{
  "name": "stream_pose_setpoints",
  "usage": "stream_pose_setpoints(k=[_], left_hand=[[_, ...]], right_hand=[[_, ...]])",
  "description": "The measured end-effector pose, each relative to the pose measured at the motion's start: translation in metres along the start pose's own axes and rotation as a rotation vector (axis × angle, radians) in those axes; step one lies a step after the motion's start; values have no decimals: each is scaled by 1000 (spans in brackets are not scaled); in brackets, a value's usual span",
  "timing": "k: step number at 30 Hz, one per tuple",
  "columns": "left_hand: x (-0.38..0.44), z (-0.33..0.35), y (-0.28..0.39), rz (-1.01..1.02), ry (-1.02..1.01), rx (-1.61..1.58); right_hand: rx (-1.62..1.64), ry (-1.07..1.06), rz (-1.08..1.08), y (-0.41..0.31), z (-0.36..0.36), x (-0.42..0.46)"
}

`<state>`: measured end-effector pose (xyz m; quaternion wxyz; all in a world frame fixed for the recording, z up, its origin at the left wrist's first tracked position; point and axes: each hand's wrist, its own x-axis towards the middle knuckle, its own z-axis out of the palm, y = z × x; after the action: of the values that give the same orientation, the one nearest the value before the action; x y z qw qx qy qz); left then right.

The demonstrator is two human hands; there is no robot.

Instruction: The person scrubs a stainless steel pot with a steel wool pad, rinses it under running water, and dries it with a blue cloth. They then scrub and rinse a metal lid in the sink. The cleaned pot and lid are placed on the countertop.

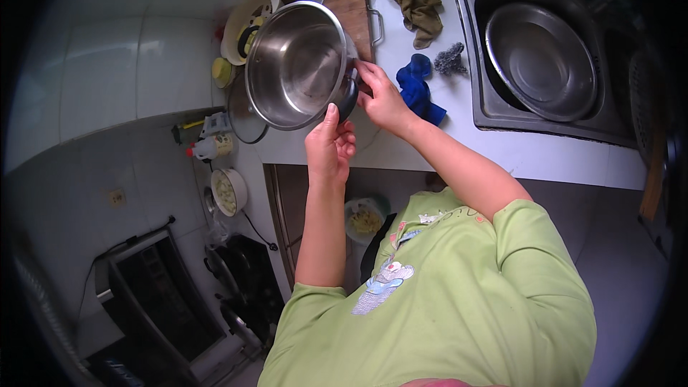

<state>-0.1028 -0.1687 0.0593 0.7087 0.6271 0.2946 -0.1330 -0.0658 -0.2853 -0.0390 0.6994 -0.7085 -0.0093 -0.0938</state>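
A stainless steel pot [301, 64] is tilted above the white counter, its inside facing me. My left hand [332, 145] grips the near side of its rim and dark handle [348, 101], thumb over the edge. My right hand [381, 94] is at the same handle's far side, fingertips on it; part of its grip is hidden behind the pot. The pot looks empty. Behind it lies a wooden cutting board [349, 5] with a metal handle. A glass lid [242, 113] lies partly under the pot's left side.
Right of the pot are a blue cloth [419, 91], a steel wool scrubber [450, 59] and a brown cloth [418, 8]. A metal basin [543, 62] sits in the sink [484, 113]. To the left stand a cream colander [231, 27], a bottle [212, 148] and a white bowl [229, 192] of cut food.
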Motion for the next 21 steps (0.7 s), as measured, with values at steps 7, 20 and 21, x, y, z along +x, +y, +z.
stream_pose_setpoints(k=[7,20,21], left_hand=[[-13,1,9,395,265,854],[35,26,10,1438,53,1463],[38,28,9,1433,44,1435]], right_hand=[[-486,161,-175,13,-84,16],[-537,66,-213,57,-125,30],[-355,162,-186,52,-108,36]])
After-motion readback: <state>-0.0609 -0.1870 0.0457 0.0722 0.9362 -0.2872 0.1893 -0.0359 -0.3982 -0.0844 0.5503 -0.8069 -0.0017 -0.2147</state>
